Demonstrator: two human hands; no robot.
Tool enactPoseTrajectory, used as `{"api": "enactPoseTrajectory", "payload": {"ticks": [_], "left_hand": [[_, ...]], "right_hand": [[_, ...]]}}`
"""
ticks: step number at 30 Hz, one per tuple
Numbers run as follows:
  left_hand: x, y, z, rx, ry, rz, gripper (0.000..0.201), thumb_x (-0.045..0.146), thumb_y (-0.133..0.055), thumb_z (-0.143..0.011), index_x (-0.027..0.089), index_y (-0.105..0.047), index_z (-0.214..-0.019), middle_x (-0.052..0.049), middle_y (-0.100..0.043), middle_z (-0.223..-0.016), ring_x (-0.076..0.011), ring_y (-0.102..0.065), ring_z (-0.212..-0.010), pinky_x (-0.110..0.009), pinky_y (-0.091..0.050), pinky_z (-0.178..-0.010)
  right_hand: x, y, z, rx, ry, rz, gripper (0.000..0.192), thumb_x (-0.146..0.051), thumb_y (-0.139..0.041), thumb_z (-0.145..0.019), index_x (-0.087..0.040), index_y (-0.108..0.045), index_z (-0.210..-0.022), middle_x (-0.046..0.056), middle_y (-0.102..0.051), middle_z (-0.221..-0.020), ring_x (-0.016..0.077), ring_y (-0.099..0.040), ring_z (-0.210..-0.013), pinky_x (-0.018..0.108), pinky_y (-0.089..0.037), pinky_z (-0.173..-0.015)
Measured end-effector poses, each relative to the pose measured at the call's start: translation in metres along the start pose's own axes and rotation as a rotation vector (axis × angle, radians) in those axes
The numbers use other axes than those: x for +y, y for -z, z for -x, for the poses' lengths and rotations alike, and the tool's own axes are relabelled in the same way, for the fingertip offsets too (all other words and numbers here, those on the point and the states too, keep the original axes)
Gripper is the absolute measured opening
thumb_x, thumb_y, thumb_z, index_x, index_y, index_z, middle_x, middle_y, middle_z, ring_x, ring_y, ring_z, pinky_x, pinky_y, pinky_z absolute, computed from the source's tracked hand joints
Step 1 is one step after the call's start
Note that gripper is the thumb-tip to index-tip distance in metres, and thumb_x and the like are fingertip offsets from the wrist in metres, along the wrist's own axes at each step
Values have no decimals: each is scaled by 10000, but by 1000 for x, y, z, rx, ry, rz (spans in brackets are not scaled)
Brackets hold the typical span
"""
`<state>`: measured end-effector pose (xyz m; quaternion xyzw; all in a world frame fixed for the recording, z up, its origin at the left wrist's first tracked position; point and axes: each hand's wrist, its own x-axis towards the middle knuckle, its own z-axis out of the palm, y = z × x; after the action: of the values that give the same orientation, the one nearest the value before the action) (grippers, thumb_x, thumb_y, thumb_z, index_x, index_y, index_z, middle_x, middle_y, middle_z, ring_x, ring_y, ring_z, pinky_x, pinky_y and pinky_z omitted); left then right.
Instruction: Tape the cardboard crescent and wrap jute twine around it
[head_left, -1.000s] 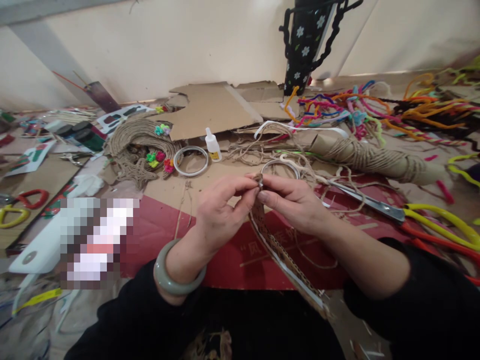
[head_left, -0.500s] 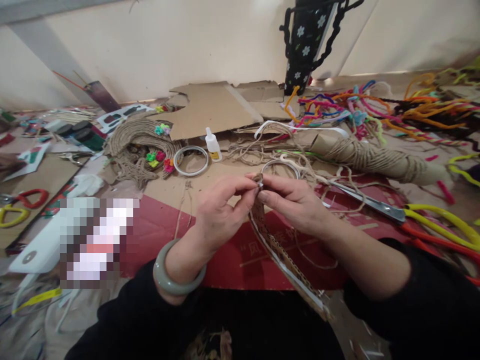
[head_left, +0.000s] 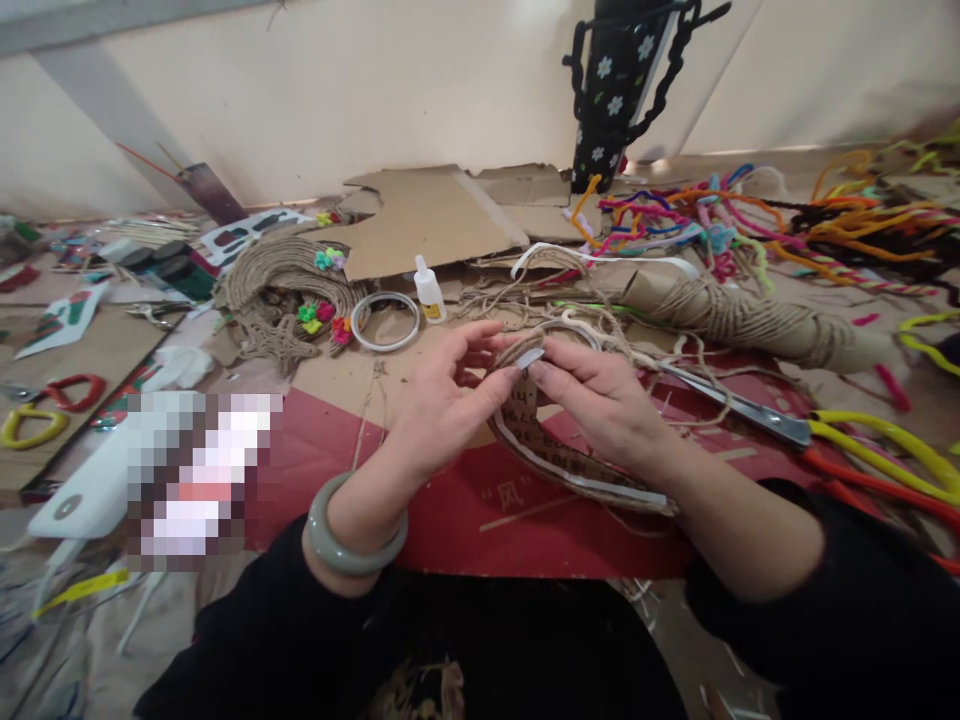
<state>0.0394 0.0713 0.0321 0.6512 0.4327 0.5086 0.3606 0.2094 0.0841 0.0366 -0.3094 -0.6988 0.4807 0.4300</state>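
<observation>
Both hands grip a curved cardboard piece edged with twine and a white strip, with handwriting on its face. My left hand pinches its upper end between thumb and fingers. On the other side of that end, my right hand pinches it too, the thumbs close together beside a bit of white strip. The piece curves down and to the right below the hands. Behind my right hand lies a ring, partly hidden. A white glue bottle stands just beyond my hands, beside another ring.
Red cardboard lies underneath. Scissors with yellow and red handles are at the right, near a twine-wrapped tube. Colourful pipe cleaners spread behind. A twine-covered arch and twine star lie left.
The cardboard piece has turned, so its written face and curve now show and its lower end has swung up. My left fingers have spread somewhat; both hands stay at its upper end.
</observation>
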Motion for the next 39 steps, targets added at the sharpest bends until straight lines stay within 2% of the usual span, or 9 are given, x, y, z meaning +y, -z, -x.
{"api": "enactPoseTrajectory", "payload": {"ticks": [4, 7, 10, 14, 19, 26, 32, 39], "left_hand": [[5, -1, -1, -131, 37, 64, 234, 269, -627, -846, 151, -653, -1046, -60, -729, -939, -145, -683, -806, -245, -558, -702], [9, 0, -1, -156, 76, 37, 177, 268, -633, -838, 140, -673, -954, -40, -730, -812, -133, -672, -693, -226, -547, -615], [10, 1, -1, -183, 114, 1, 145, 271, -634, -833, 138, -670, -877, -28, -710, -726, -119, -643, -618, -210, -524, -555], [12, 1, -1, -199, 141, 6, 140, 276, -632, -834, 139, -656, -828, -24, -697, -700, -107, -619, -591, -196, -502, -528], [11, 1, -2, -195, 217, 74, 209, 346, -668, -808, 137, -652, -811, -18, -673, -679, -98, -582, -564, -197, -482, -511], [10, 3, -4, -178, 303, 214, 184, 329, -691, -768, 151, -693, -815, -26, -678, -707, -119, -589, -591, -228, -495, -530], [9, 3, -5, -179, 337, 215, 137, 281, -672, -742, 153, -693, -785, -17, -656, -684, -100, -549, -555, -210, -456, -497], [10, 4, -5, -200, 350, 217, 144, 274, -674, -716, 142, -662, -772, 1, -614, -652, -85, -506, -542, -202, -415, -499]], "right_hand": [[2, -1, 0, 52, 6, -6, 212, -235, -536, -878, -187, -700, -1003, 34, -705, -948, 164, -646, -903, 290, -511, -804], [3, 0, 1, 82, 22, -7, 178, -218, -544, -867, -177, -701, -940, 18, -698, -843, 133, -629, -777, 263, -501, -731], [2, 0, 1, 105, 24, 32, 162, -193, -538, -859, -175, -699, -869, 4, -681, -783, 120, -609, -742, 247, -485, -708], [-1, 0, 1, 115, -34, 67, 209, -186, -498, -866, -172, -685, -774, 2, -647, -731, 115, -583, -706, 233, -470, -661], [-4, 1, -1, 86, -79, -8, 271, -267, -457, -895, -165, -643, -725, 4, -606, -672, 103, -552, -621, 219, -454, -573], [-1, 2, 0, 30, -79, 38, 133, -248, -531, -843, -166, -612, -777, -10, -569, -668, 103, -524, -614, 227, -438, -563], [0, 2, 0, 45, -80, 93, 156, -248, -514, -852, -167, -591, -743, -7, -567, -658, 113, -532, -632, 241, -427, -580], [1, 2, 0, 35, -58, 93, 164, -244, -511, -856, -153, -640, -814, 2, -609, -717, 112, -545, -661, 245, -431, -617]]}}
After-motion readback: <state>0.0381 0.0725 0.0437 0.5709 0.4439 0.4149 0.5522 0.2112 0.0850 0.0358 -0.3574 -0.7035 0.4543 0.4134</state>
